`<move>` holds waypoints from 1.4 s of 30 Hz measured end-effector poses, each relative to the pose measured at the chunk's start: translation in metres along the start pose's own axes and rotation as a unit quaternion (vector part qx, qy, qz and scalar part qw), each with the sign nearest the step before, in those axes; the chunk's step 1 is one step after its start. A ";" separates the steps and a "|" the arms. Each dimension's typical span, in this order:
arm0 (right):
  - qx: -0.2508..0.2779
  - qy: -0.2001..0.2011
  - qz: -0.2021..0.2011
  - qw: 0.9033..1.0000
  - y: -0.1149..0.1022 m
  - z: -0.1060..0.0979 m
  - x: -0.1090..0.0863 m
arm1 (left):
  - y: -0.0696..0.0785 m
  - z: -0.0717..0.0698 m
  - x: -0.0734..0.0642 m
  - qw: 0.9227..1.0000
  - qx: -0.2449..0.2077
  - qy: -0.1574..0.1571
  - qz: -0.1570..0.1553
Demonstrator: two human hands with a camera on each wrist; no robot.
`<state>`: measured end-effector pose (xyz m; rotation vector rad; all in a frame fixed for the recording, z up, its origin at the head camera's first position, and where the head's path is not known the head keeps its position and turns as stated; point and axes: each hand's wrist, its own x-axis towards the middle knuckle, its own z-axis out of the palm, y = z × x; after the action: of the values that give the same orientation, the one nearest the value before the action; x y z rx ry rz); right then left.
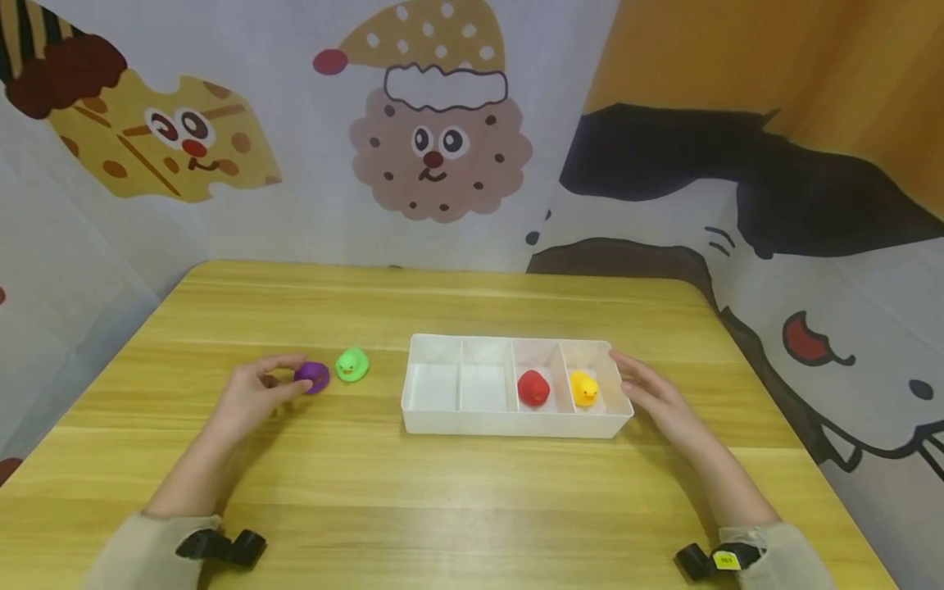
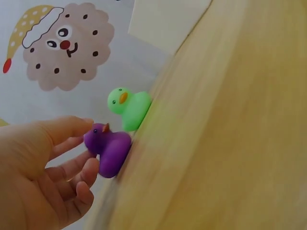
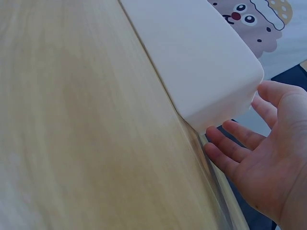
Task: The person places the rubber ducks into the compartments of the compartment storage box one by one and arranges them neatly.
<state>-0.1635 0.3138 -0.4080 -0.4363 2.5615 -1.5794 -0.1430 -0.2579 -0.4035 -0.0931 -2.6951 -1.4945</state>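
Note:
My left hand (image 1: 254, 392) has its thumb and index finger around the purple rubber duck (image 2: 112, 148), fingertips at its head, while the duck sits on the wooden tabletop. Right beside it stands a green rubber duck (image 1: 351, 365). My right hand (image 1: 656, 397) rests its extended fingers against the right end of a white divided box (image 1: 509, 424); in the right wrist view the fingertips are at the box's end wall (image 3: 225, 103). Inside the box, a yellow duck (image 1: 585, 390) sits in the rightmost compartment and a red duck (image 1: 534, 388) in the one left of it.
The wooden table (image 1: 457, 508) has its far edge near a curtain (image 1: 295, 229) printed with cartoon figures. The box's two left compartments show bare white floors. A black strapped device (image 1: 221, 547) sits on each sleeve cuff.

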 end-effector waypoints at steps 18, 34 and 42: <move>0.013 0.003 -0.005 1.000 0.000 0.001 0.003 | -0.004 0.013 0.005 0.998 0.022 0.042 -0.029; 0.011 0.003 -0.003 1.000 0.001 0.001 0.001 | 0.007 0.014 0.001 0.999 -0.004 0.044 -0.026; 0.012 -0.003 -0.002 1.000 0.002 -0.001 0.001 | 0.023 0.015 -0.002 0.997 -0.008 0.069 0.017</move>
<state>-0.1654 0.3147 -0.4095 -0.4439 2.5357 -1.6077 -0.1398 -0.2331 -0.3924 -0.0349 -2.5608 -1.4562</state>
